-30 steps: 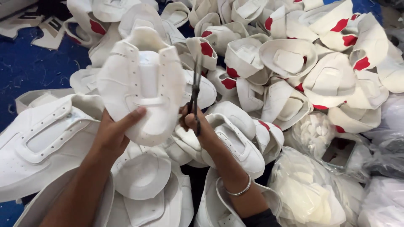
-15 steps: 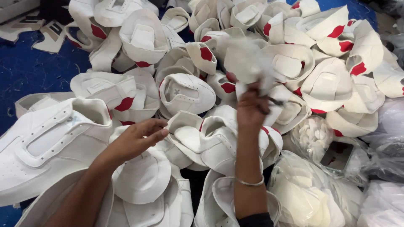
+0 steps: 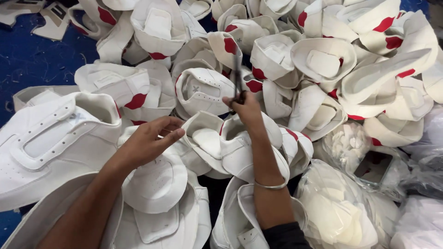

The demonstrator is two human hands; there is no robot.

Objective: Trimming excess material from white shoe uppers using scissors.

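Right hand [image 3: 247, 107]: grip closed on scissors [image 3: 238, 78], blades pointing up.
Left hand [image 3: 150, 140]: grip loosely open, empty, above white shoe uppers [image 3: 203, 90].

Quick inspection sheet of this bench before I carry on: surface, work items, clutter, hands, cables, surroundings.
Surface: blue mat, strewn with thread bits, mostly covered.
Job's things: scissors pointing away; pile of white shoe uppers with red patches.
Clutter: clear bags of white cut pieces at right; large white upper at left.
Hands: right hand grips the scissors; left hand empty, fingers curled above an upper.
Cables: nothing seen.
Surroundings: flat white pieces at top left; no other people seen.
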